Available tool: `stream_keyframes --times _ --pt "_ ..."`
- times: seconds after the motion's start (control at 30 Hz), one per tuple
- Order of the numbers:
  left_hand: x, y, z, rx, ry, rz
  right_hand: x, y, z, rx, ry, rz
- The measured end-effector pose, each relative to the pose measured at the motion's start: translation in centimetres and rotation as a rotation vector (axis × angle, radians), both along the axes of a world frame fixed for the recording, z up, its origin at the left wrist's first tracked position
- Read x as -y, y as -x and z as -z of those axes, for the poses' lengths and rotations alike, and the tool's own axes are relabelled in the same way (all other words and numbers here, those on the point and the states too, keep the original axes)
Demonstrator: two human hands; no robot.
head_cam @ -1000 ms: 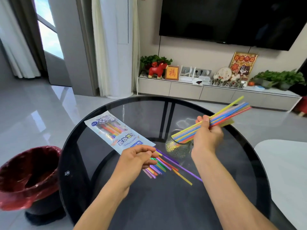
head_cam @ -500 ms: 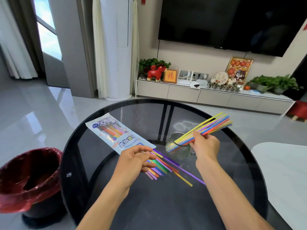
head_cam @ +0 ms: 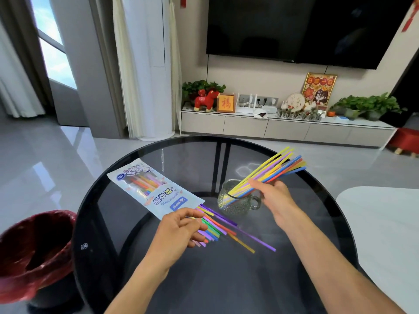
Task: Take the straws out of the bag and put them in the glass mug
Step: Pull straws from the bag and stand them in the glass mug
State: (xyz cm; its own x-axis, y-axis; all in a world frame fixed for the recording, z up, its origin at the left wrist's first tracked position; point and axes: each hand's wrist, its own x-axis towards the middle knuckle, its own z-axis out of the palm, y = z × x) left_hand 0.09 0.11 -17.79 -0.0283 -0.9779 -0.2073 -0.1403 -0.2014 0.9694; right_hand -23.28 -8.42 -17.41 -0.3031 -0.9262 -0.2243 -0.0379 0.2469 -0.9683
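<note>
A pale blue straw bag (head_cam: 149, 191) lies flat on the round dark glass table (head_cam: 238, 279), its open mouth towards me. Several coloured loose straws (head_cam: 226, 230) fan out of that mouth onto the glass. My left hand (head_cam: 181, 227) rests over them, thumb and fingers pinched on straw ends at the bag's mouth. Right of the bag stands the clear bumpy glass mug (head_cam: 233, 205). A straw bundle (head_cam: 276, 168) has its lower ends inside the mug and leans up to the right. My right hand (head_cam: 269, 193) holds the bundle loosely just above the rim.
A bin with a red liner (head_cam: 34, 245) stands on the floor at the left. A white tabletop (head_cam: 385, 234) sits close on the right. A low TV cabinet (head_cam: 288, 130) with ornaments and plants runs along the far wall.
My right hand has lowered the straw bundle from mid-air until its ends sit inside the mug. My left hand has stayed on the straws at the bag's mouth.
</note>
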Motion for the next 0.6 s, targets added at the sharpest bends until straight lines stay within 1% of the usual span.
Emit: stream_keyframes --times 0.07,0.2,0.33,0.43,0.47,0.5,0.57,0.6 --pt "0.1 0.1 0.2 0.000 -0.009 0.005 1.4 0.0 0.1 0.174 0.039 0.005" --pt "0.4 0.0 0.4 -0.011 0.007 0.002 3.4 -0.5 0.4 0.308 0.148 0.129" --pt "1.1 0.0 0.9 -0.017 0.037 -0.006 3.9 -1.2 0.7 0.308 0.199 0.146" --pt "1.5 0.2 1.4 -0.006 0.072 -0.029 2.6 -1.1 1.2 0.178 0.120 0.082" --pt "1.6 0.2 1.7 0.039 0.109 -0.052 1.7 -1.0 1.6 0.139 0.099 0.053" --pt "1.7 0.2 2.1 0.127 0.168 -0.073 0.7 -0.8 2.1 0.101 0.073 0.050" --pt "2.0 0.3 2.9 0.431 0.316 -0.047 -1.4 -0.2 3.1 0.082 0.032 0.118" --pt "1.9 0.2 3.4 0.603 0.359 0.008 -2.7 0.0 3.7 0.123 -0.001 0.166"
